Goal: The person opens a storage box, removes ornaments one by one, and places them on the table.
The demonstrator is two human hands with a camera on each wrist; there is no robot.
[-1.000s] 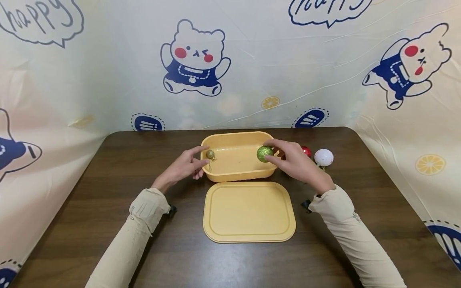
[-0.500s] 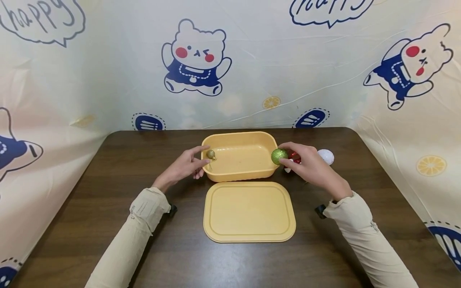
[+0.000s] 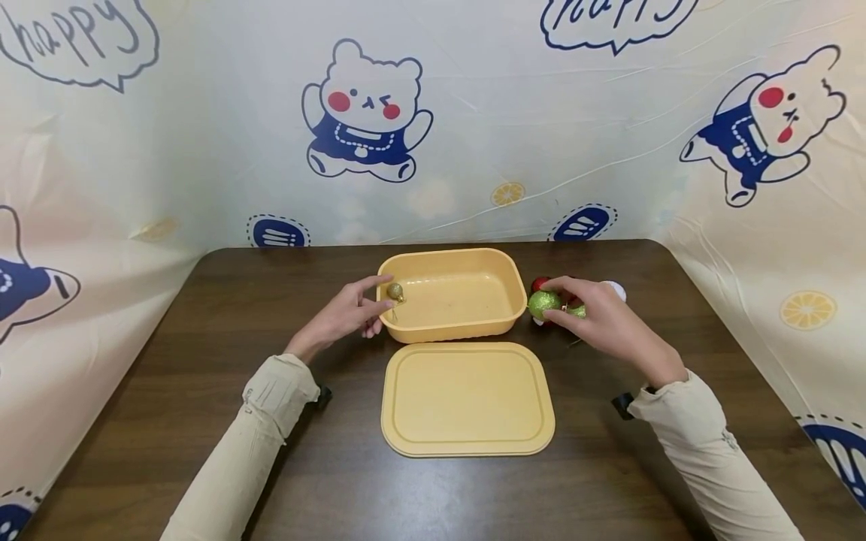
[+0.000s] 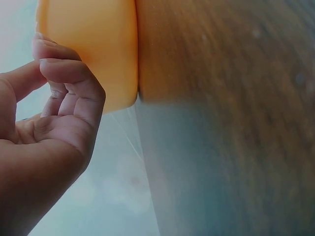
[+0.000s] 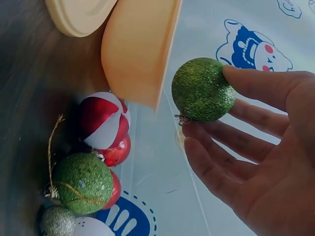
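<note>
Between the thumb and fingers of my right hand (image 3: 612,323) is a green glitter bauble (image 5: 202,88), raised just beyond the right end of a yellow plastic box (image 3: 460,330). My left hand (image 3: 348,309) grips the box's left end, thumb and forefinger over the rim, other fingers curled outside. A small gold bauble (image 3: 395,291) lies in the box by those fingertips. Below my right hand, a red-and-white bauble (image 5: 101,120), a second green glitter bauble (image 5: 83,182), a silvery one (image 5: 58,222) and a white one (image 5: 93,227) rest on the table, partly hidden in the head view.
The box's yellow lid (image 3: 468,398) lies flat on the dark wooden table (image 3: 304,481), close in front of the box. Red baubles (image 5: 118,152) sit behind the others in the cluster. A printed cloth (image 3: 467,128) hangs behind the table and along both sides.
My right hand has carried the green bauble rightward, from over the box's inside to outside its right end, above the cluster. The left hand and box have stayed put.
</note>
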